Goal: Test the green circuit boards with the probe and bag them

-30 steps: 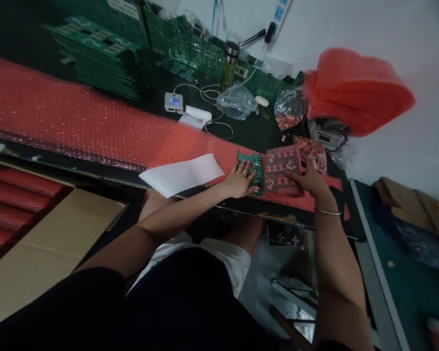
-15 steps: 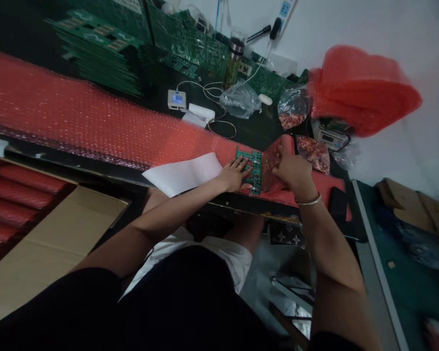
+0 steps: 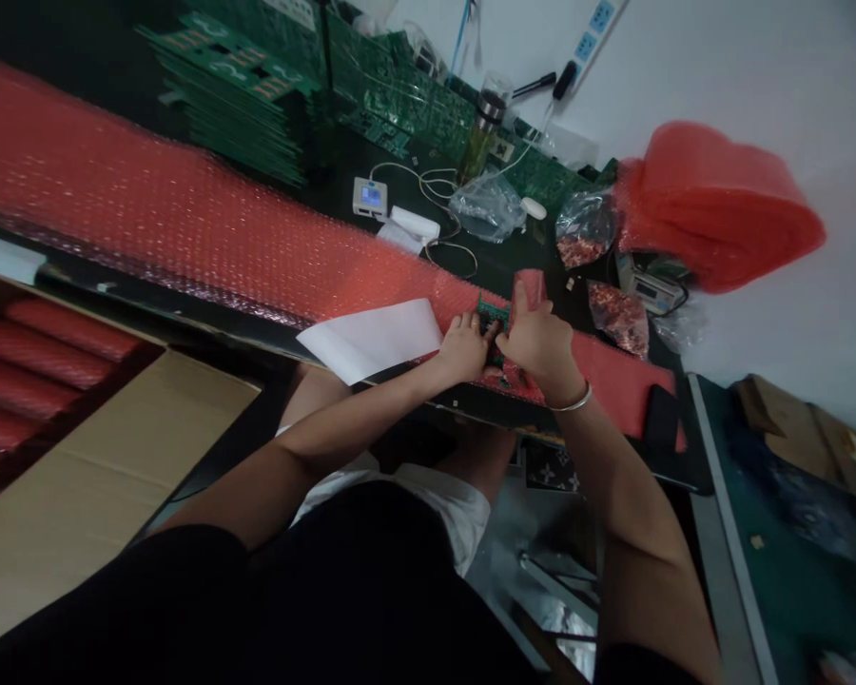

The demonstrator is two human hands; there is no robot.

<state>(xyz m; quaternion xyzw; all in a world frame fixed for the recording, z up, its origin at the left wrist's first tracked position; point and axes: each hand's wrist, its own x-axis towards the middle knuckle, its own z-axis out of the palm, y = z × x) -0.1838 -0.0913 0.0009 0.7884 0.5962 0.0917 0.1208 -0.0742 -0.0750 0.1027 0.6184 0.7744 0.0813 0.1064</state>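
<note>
A green circuit board (image 3: 495, 310) lies on a long red bubble wrap strip (image 3: 257, 243), mostly covered by my hands. My left hand (image 3: 463, 350) rests on the board's left part, fingers apart and slightly bent. From the right, my right hand (image 3: 540, 344) grips a folded-over flap of the bubble wrap (image 3: 529, 283) and presses it over the board's right part. The fingertips of both hands nearly meet. To the left of my left hand lies a curled white paper sheet (image 3: 375, 338), on top of the strip.
Behind stand a stack of green boards (image 3: 235, 114), a drink bottle (image 3: 481, 133) and a small white device (image 3: 369, 196) with cables. A red bubble wrap roll (image 3: 720, 205) and bags of copper-coloured parts (image 3: 617, 319) are right. A carton (image 3: 100, 457) holds red bundles at left.
My right hand has moved left with the bubble wrap flap, so it covers more of the board. My left hand's fingers have drawn in from lying flat. The camera view has shifted slightly.
</note>
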